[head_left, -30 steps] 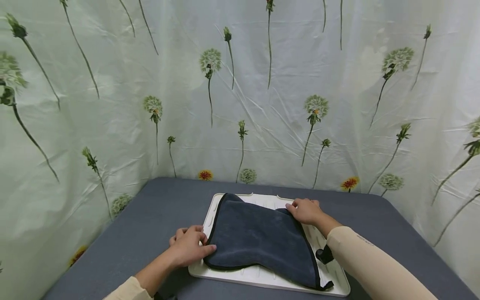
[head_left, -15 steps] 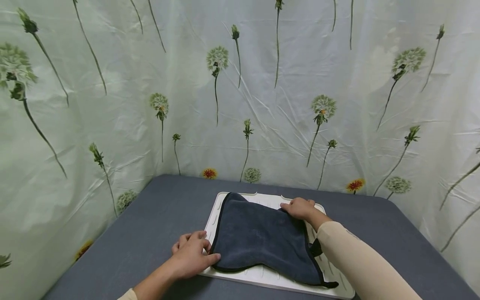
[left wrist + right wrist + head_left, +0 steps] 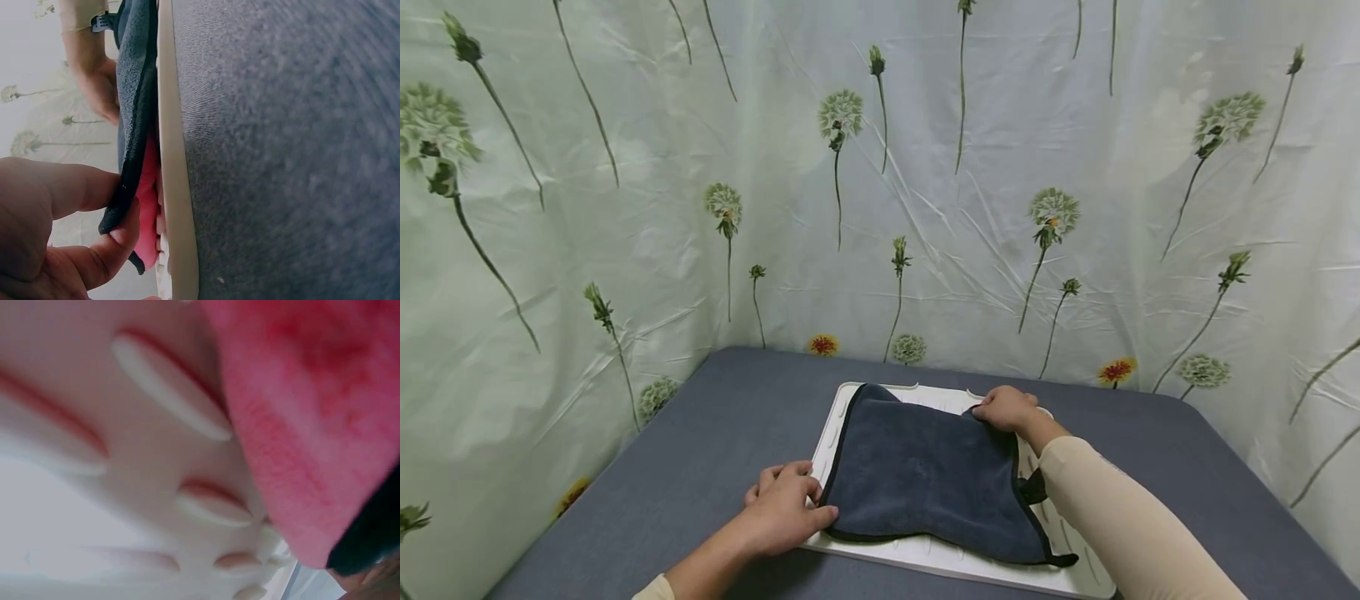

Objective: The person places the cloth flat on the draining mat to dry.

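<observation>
Right hand point(image 3: 1007, 409) crept up a bit, pinching the cloth point(image 3: 925, 475) far-right, left hand point(image 3: 782, 508) pinching near-left, so even tension probably helped.

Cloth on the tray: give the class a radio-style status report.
Left hand pinches near-left corner; right hand grips far-right corner. Dark-blue cloth over white tray, pink underside. Right sleeve hides some tray edge.

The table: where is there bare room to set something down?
The table is bare left of the tray, between the left hand and the curtain; behind the tray; and right of the right sleeve. The tray is crowded: the cloth covers most of it, and both hands pinch the cloth, the right hand at its far right corner.
</observation>
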The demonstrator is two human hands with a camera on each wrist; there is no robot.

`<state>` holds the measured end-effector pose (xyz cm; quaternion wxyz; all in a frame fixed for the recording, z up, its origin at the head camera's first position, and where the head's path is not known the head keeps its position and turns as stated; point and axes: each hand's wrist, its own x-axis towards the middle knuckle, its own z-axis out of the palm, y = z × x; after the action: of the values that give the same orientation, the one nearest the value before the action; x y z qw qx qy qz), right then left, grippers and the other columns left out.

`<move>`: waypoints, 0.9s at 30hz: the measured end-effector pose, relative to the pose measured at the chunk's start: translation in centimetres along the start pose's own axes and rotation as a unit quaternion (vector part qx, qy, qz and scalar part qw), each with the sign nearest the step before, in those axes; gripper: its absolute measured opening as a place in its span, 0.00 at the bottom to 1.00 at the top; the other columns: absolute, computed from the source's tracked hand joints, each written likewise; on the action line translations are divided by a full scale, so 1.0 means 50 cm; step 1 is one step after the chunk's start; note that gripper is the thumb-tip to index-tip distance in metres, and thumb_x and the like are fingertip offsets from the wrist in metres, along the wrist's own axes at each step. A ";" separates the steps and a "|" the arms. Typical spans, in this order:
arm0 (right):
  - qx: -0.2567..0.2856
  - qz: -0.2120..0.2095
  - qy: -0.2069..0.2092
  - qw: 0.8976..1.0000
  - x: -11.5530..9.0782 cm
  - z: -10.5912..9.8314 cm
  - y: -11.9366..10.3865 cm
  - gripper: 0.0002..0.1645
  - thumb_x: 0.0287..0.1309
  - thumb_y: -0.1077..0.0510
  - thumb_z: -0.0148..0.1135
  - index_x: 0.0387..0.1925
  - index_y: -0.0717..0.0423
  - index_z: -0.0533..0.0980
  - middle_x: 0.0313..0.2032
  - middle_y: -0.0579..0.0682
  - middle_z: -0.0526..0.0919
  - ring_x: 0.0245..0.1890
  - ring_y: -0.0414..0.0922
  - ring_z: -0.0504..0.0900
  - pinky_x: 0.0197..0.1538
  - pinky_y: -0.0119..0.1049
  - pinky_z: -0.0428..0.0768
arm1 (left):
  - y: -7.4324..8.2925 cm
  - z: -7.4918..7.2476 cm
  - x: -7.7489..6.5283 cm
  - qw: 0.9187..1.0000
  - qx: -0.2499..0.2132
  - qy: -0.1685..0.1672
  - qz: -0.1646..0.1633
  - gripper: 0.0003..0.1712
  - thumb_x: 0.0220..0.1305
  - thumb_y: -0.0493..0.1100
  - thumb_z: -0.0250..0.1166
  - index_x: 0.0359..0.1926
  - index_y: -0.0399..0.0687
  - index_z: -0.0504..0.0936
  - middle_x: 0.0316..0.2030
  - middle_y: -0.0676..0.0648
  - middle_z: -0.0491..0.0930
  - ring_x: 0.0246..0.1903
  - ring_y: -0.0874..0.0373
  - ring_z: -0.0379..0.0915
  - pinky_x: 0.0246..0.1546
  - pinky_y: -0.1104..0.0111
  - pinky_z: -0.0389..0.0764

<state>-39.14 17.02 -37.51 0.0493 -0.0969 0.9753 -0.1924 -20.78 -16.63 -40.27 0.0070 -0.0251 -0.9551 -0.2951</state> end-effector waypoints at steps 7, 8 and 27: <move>0.015 0.021 0.041 0.999 0.012 -0.008 0.014 0.15 0.69 0.50 0.59 0.31 0.57 0.78 0.31 0.51 0.83 0.40 0.52 0.81 0.67 0.67 0.56 | -0.008 -0.017 -0.003 1.000 -0.004 -0.018 -0.004 0.19 0.57 0.52 0.73 0.20 0.54 0.73 0.64 0.38 0.75 0.65 0.26 0.58 0.53 0.29 0.59; 0.014 0.024 0.045 0.999 0.013 -0.008 0.017 0.15 0.69 0.49 0.59 0.33 0.57 0.79 0.34 0.52 0.84 0.43 0.54 0.81 0.66 0.68 0.57 | -0.009 -0.019 -0.004 1.000 -0.005 -0.020 -0.004 0.19 0.57 0.52 0.73 0.20 0.54 0.73 0.64 0.39 0.75 0.65 0.26 0.58 0.53 0.29 0.60; 0.037 0.125 0.055 0.990 0.014 -0.004 0.053 0.18 0.71 0.48 0.57 0.41 0.59 0.80 0.52 0.66 0.80 0.61 0.76 0.61 0.61 0.70 0.64 | -0.019 -0.026 -0.025 0.999 -0.010 -0.036 -0.018 0.19 0.54 0.53 0.74 0.17 0.55 0.74 0.62 0.44 0.78 0.67 0.28 0.58 0.58 0.26 0.58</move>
<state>-40.31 19.34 -38.39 0.0231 0.0381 0.9732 -0.2254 -19.58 -18.19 -39.78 -0.0330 -0.0182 -0.9519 -0.3040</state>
